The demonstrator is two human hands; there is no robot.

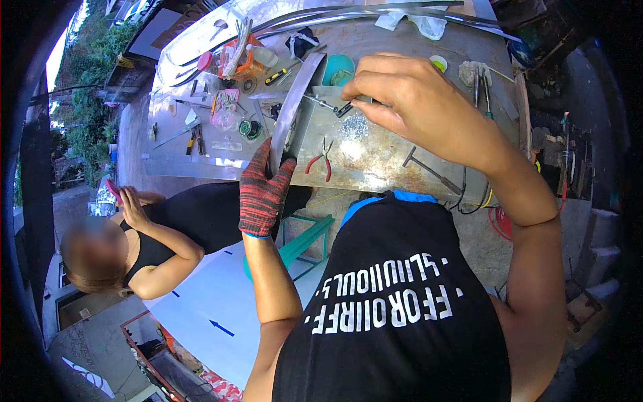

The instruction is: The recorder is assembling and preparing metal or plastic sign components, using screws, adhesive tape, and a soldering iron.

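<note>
Your left hand, in a red and black knit glove, is closed around the near end of a long grey metal strip and pins it against the front of the bench. The strip runs away from you, up and slightly right, and ends near a teal round container.

Your right hand is bare and curled shut, fingers pinching a small dark tool just right of the strip's far part — what exactly the tool is, you cannot tell from here. A thin metal rod lies just left of that tool, crossing toward the strip.

On the bench between your hands lie red-handled pliers, near the front edge. To the right of them rests a T-shaped metal tool. Shiny metal filings are scattered just below your right hand.

Farther left on the bench sits a clutter of small things — a pink tray, a spool of wire beside it, and a yellow-handled screwdriver near the strip's far end.

To your left, below the bench, another person in a black top sits holding a red phone.
</note>
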